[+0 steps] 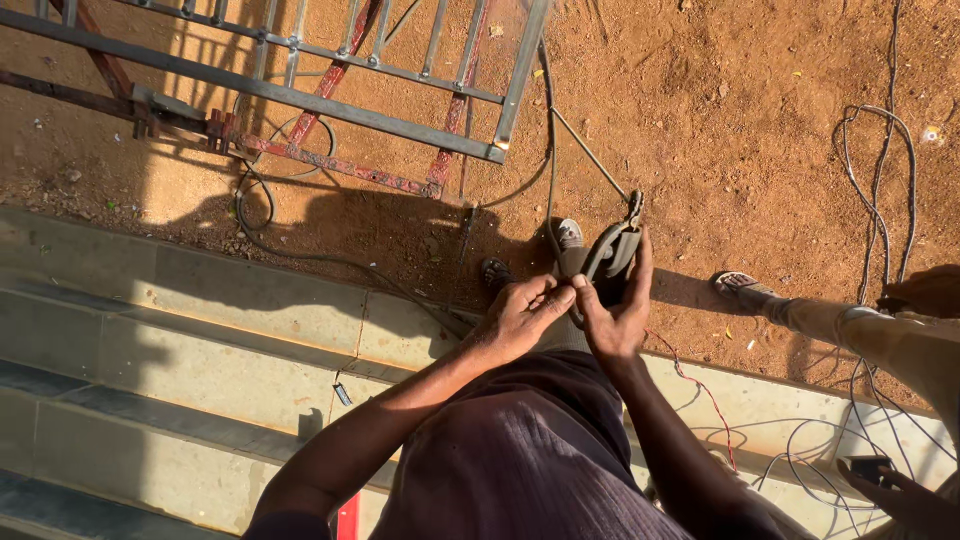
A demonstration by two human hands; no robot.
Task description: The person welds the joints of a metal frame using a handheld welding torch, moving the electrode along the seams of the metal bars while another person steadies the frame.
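My right hand (617, 312) grips the handle of a dark welding electrode holder (611, 249), held out in front of my body. A thin welding rod (590, 153) sticks out of its jaws, up and to the left toward the metal frame. My left hand (522, 315) is closed beside the right, its fingertips pinching at the base of the holder's handle where a black cable (547, 130) leaves it. Both forearms reach forward over my dark clothing.
A grey metal gate frame (300, 95) lies on rusty red supports over the reddish dirt at upper left. Concrete steps (200, 340) run below it. Another person's leg and foot (760, 295) stand at right, among loose wires (880, 190).
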